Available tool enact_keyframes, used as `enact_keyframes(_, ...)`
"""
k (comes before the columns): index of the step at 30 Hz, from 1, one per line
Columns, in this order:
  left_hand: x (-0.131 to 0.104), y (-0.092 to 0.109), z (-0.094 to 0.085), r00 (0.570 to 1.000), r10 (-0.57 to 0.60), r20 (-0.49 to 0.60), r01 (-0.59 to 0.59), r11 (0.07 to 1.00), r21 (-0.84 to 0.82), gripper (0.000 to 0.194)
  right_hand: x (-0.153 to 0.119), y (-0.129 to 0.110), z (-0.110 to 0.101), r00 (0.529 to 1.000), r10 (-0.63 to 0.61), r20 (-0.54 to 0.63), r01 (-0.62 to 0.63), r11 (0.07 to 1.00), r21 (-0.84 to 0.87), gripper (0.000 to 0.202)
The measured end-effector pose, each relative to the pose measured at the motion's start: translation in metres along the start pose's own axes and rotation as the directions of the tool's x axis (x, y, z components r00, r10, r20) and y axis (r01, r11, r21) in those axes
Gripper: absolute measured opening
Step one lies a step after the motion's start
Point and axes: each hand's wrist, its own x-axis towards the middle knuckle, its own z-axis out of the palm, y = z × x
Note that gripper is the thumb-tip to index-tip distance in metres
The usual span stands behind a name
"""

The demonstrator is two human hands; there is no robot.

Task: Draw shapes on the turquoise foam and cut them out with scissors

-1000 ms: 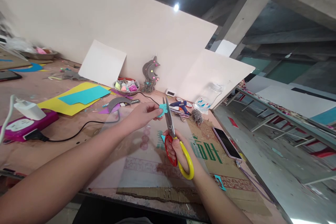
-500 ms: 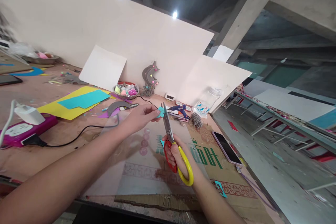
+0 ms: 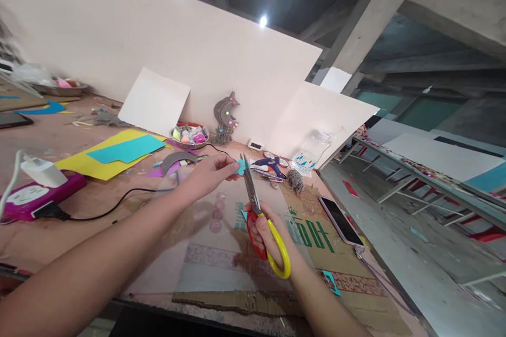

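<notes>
Between the thumb and fingers of my left hand [image 3: 216, 172] is pinched a small turquoise paper piece [image 3: 241, 167] with a scalloped edge. My right hand [image 3: 269, 231] grips scissors [image 3: 252, 189] with one red and one yellow handle loop. Their blades point up and away, nearly closed, with the tips beside the paper piece. Both hands are held above a cardboard sheet [image 3: 316, 268] with green and red print, partly under a translucent sheet [image 3: 158, 268]. A turquoise scrap [image 3: 332, 283] lies on the cardboard near my right forearm.
Turquoise paper [image 3: 126, 148] lies on a yellow sheet [image 3: 79, 163] at left, near a purple power strip [image 3: 39, 195]. Behind my hands are a blue glue gun [image 3: 272, 164], a yarn ball [image 3: 295, 181] and a glass jar [image 3: 310, 152]. A phone [image 3: 342, 221] lies near the right edge.
The turquoise piece has shifted and turned very slightly in my left fingers, and the scissor blades look a little nearer together. Otherwise the scene is the same.
</notes>
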Motion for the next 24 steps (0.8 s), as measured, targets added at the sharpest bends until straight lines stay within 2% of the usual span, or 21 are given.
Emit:
enact_keyframes(7, -0.002, -0.003, 0.004, 0.995, -0.006, 0.099, 0.008, 1.0, -0.019, 0.041, 0.001, 0.007, -0.002, 0.999, -0.029, -0.029, 0.029, 1.0, -0.009, 0.055)
enact_keyframes(12, -0.004, 0.001, 0.01, 0.998, -0.058, 0.012, 0.059, 0.984, -0.171, 0.043, 0.001, 0.005, -0.002, 0.999, -0.029, -0.033, 0.027, 0.998, -0.053, 0.057)
enact_keyframes(15, -0.004, 0.0, 0.01, 0.999, -0.049, -0.023, 0.043, 0.976, -0.214, 0.04, 0.001, 0.003, -0.001, 1.0, -0.012, -0.013, 0.011, 0.999, -0.05, 0.058)
enact_keyframes(20, -0.005, 0.001, 0.008, 0.999, 0.003, -0.038, -0.007, 0.996, -0.093, 0.031, -0.001, 0.0, -0.001, 0.999, -0.029, 0.041, 0.03, 1.0, -0.008, 0.07)
enact_keyframes(24, -0.009, 0.006, 0.01, 1.0, 0.011, 0.017, -0.011, 1.0, -0.028, 0.022, 0.001, 0.001, 0.0, 0.999, -0.03, 0.028, 0.03, 0.999, 0.011, 0.072)
